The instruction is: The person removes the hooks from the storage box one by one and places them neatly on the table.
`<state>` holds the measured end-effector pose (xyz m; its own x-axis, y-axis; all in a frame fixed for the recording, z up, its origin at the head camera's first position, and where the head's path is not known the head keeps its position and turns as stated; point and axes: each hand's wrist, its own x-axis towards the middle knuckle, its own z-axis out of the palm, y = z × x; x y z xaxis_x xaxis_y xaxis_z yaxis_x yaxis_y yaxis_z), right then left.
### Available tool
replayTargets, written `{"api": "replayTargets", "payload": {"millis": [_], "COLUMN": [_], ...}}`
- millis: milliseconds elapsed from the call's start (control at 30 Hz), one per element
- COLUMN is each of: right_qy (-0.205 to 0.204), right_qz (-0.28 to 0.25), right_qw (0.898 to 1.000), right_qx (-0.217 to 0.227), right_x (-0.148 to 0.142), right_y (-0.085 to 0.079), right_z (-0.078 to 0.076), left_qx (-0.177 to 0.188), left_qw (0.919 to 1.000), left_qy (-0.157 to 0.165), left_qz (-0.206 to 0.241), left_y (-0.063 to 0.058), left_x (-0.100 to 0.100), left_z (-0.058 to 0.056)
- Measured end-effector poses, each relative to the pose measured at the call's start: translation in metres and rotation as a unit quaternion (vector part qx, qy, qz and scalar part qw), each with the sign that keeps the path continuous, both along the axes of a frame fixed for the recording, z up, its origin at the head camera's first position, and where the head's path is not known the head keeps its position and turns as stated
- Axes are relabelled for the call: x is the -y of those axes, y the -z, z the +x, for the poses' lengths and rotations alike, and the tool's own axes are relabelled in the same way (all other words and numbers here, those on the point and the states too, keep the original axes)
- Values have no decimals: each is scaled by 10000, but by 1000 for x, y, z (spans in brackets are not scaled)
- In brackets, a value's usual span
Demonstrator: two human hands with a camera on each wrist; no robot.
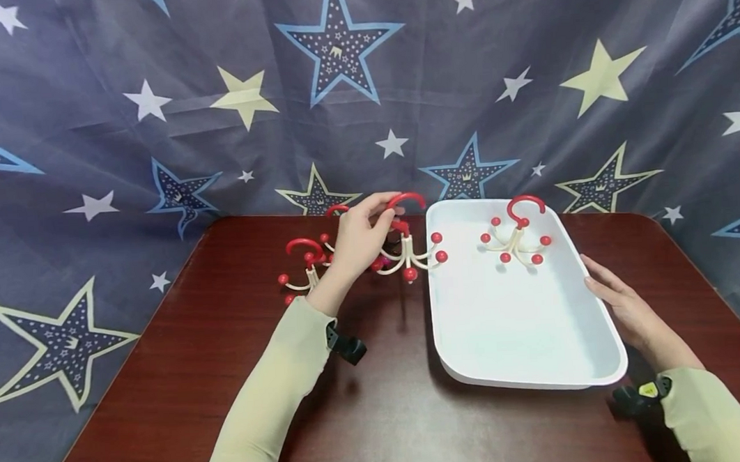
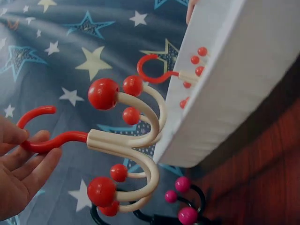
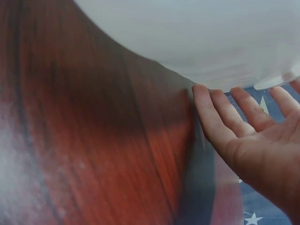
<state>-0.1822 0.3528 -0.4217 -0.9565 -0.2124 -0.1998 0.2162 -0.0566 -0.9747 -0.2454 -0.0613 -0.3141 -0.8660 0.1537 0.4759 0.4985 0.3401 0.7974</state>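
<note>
My left hand (image 1: 359, 240) pinches the red hooked top of a cream multi-arm hanger (image 2: 117, 140) with red ball tips. It hangs upright in the air beside the left wall of a white plastic tub (image 1: 520, 342). A similar cream-and-red hanger (image 1: 516, 243) stands inside the tub toward its far end. My right hand (image 1: 628, 311) rests its extended fingers (image 3: 234, 117) against the tub's outer right side. Behind my left forearm, another red-hooked hanger (image 1: 308, 255) is partly hidden, and one more red hook (image 1: 337, 210) shows beyond my left hand.
Black arms with pink ball tips (image 2: 187, 215) show below the held hanger in the left wrist view, mostly hidden in the head view. Everything sits on a dark reddish-brown table (image 1: 380, 426). A star-patterned cloth (image 1: 215, 148) hangs right behind the table's far edge.
</note>
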Motion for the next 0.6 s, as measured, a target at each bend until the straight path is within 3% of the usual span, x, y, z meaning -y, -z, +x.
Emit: {"api": "replayTargets", "payload": {"millis": [233,600], "right_qy": [-21,-118], "right_qz": [-27,-165], "right_qw": [10000,9995], "right_qx": [-87,-247], "right_x": [0,0], "right_y": [1,2], "right_z": [-1,0], "left_qx": [143,491], "left_qw": [9993,9986], "left_qy": [116,-24], "left_qz": [324,183], "left_y": [10,28], "left_x": [16,32], "left_z": [9,10]}}
